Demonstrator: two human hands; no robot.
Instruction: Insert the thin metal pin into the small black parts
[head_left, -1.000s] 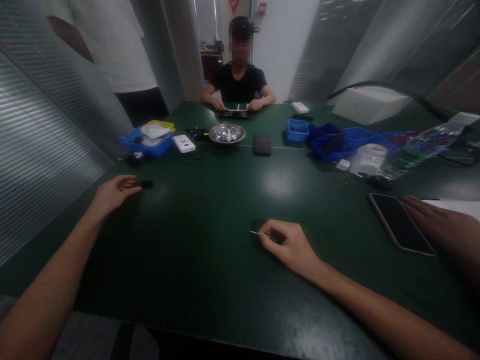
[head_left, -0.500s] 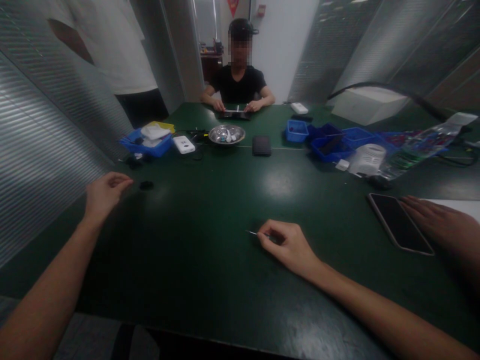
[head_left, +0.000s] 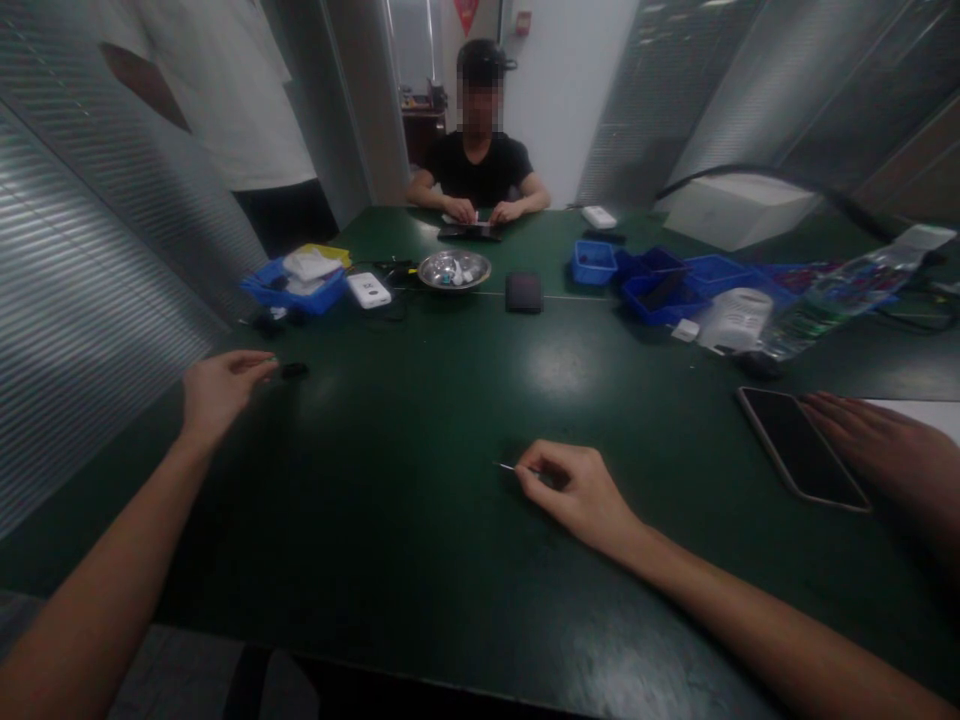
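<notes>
My left hand (head_left: 217, 390) hovers at the left side of the green table (head_left: 420, 420), its fingertips pinched together just short of a small black object (head_left: 294, 370). My right hand (head_left: 581, 490) rests on the table near the middle, fingers curled around a thin metal tool (head_left: 510, 466) whose tip pokes out to the left. Whether the left fingers hold anything is too small to see.
Another person's hand (head_left: 877, 450) lies beside a dark phone (head_left: 802, 447) at the right. Further back stand blue trays (head_left: 660, 275), a metal bowl (head_left: 454, 268), a white device (head_left: 368, 289) and a black case (head_left: 523, 291). A person (head_left: 480, 165) sits opposite; someone stands at the left.
My left hand drew back from the small black object, then moved forward to it again. My right hand has stayed still.
</notes>
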